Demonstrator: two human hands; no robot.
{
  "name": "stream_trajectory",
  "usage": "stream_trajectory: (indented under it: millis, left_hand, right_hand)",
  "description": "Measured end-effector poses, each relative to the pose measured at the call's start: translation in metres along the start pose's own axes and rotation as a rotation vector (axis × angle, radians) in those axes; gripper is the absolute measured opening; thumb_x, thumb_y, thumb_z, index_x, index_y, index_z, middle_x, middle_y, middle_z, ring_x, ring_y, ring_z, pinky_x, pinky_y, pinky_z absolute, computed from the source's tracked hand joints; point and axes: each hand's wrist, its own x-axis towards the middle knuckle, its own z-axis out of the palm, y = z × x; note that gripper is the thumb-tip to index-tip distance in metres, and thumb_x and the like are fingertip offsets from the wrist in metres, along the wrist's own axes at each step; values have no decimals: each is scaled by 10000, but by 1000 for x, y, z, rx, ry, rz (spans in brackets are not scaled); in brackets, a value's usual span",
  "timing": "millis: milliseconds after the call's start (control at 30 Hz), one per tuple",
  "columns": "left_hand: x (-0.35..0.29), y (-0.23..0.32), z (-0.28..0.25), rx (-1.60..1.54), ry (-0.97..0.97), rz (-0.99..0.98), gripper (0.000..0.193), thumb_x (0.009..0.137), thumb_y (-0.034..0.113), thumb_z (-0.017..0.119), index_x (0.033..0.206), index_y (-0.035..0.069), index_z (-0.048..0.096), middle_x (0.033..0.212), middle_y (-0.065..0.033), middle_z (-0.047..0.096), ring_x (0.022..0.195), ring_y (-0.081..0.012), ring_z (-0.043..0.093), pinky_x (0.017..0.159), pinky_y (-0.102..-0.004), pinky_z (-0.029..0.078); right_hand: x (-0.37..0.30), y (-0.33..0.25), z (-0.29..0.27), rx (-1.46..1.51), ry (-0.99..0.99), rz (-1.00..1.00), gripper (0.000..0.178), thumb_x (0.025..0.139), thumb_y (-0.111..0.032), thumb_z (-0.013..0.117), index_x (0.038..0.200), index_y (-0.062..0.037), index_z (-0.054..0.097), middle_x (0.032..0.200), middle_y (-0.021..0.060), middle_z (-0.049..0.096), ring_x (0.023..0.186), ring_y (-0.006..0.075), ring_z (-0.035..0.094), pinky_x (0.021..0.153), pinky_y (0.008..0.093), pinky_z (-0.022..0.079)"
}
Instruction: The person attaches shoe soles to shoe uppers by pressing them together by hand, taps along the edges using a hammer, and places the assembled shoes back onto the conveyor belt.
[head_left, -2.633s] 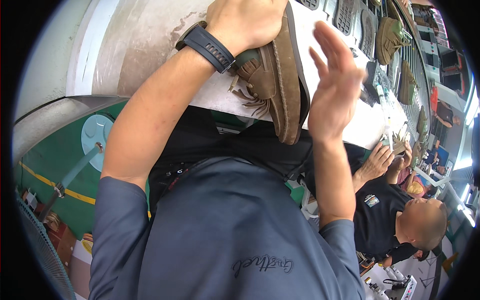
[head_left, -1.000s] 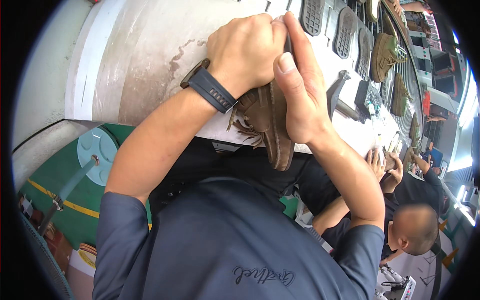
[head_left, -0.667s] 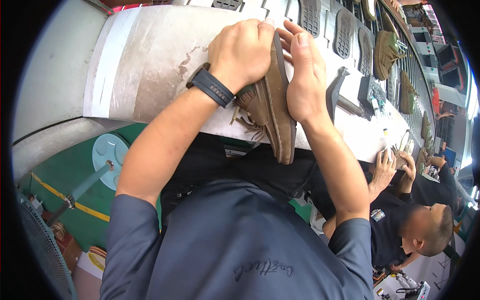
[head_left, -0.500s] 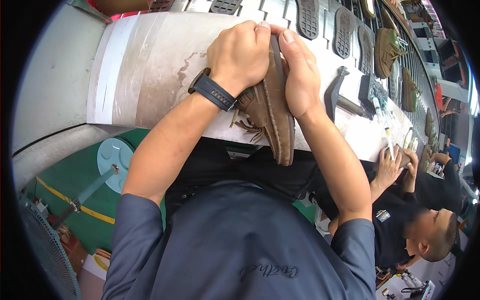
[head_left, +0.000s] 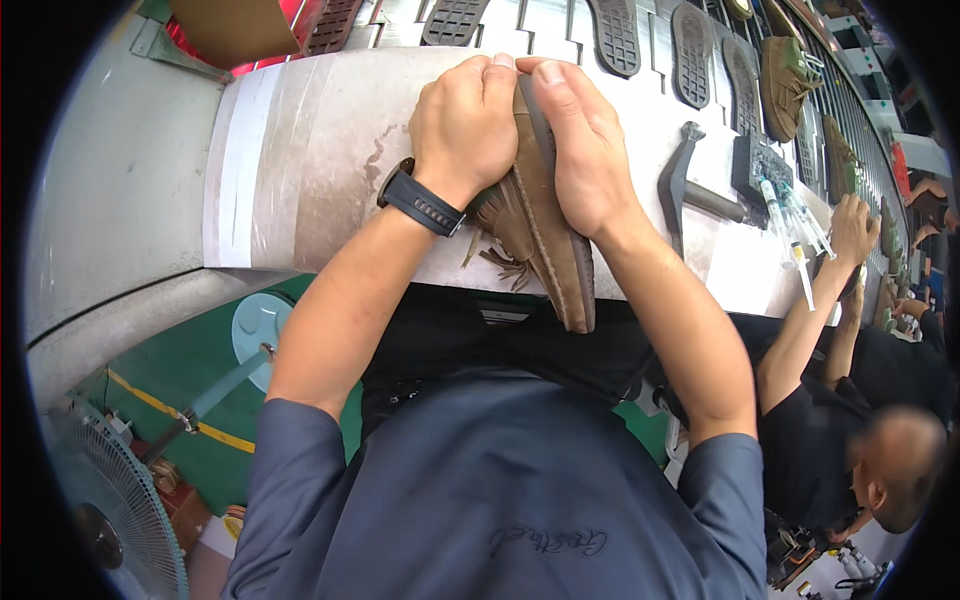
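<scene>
A brown leather shoe (head_left: 552,245) with stitched edging and tassels is held on its side at the worktable's near edge, its dark sole to the right and its heel past the edge. My left hand (head_left: 465,125), a black watch at its wrist, wraps the upper near the toe. Against the sole side presses my right hand (head_left: 588,150), fingers curled over the toe end. The thumbs nearly meet there, and both hands cover the front of the shoe.
Right of my hands lie a hammer (head_left: 678,185), a black block (head_left: 757,165) and several syringes (head_left: 795,220). Beyond, a conveyor carries loose soles (head_left: 690,55) and shoes (head_left: 783,85). A co-worker's hand (head_left: 853,232) is at far right. A fan (head_left: 130,510) stands lower left.
My grip on the shoe stays much the same, while the whole view has shifted slightly. The co-worker's hands have moved away from the syringes, up toward the conveyor.
</scene>
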Motion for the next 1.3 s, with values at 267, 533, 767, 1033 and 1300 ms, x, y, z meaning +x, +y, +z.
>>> stream_trajectory:
  millis: [267, 533, 767, 1033, 1300]
  left_hand:
    - [-3, -7, -9, -95, -36, 29, 497, 1080, 423, 565, 874, -9, 700, 758, -201, 712, 710, -322, 702, 681, -418, 539]
    - [-29, 2, -62, -615, 106, 344, 473, 914, 265, 853, 1209, -36, 637, 1109, -124, 730, 1002, -169, 684, 912, -331, 570]
    - [-39, 39, -130, 44, -157, 745, 1154, 632, 453, 1039, 1506, -33, 464, 1328, -138, 626, 1190, -233, 636, 1028, -361, 529]
    - [-85, -6, -145, -145, -88, 405, 1070, 672, 340, 1041, 1483, 7, 427, 1421, -144, 514, 1240, -225, 595, 1047, -369, 537]
    - [-104, -19, -142, -109, 8, 440, 1075, 686, 367, 1031, 1479, 13, 399, 1428, -177, 517, 1284, -262, 569, 1081, -404, 523]
  right_hand:
    - [49, 15, 10, -134, 53, 5, 700, 1062, -583, 510, 1000, 66, 763, 870, 217, 753, 856, 307, 703, 832, 420, 547]
    - [4, -18, -12, -26, -397, 112, 676, 1056, -576, 552, 1248, 56, 694, 1144, 186, 753, 1058, 259, 688, 937, 390, 526]
    - [-42, -12, -40, -35, -549, -58, 945, 769, -373, 958, 1514, 21, 530, 1351, 210, 690, 1263, 293, 658, 1107, 393, 491]
    - [-48, 5, -21, -183, -472, -164, 953, 677, -424, 991, 1449, -11, 615, 1292, 176, 724, 1209, 279, 692, 1073, 395, 514]
    - [-48, 5, -16, -220, -452, -247, 845, 686, -425, 980, 1335, 28, 683, 1236, 222, 745, 1127, 344, 734, 988, 398, 565]
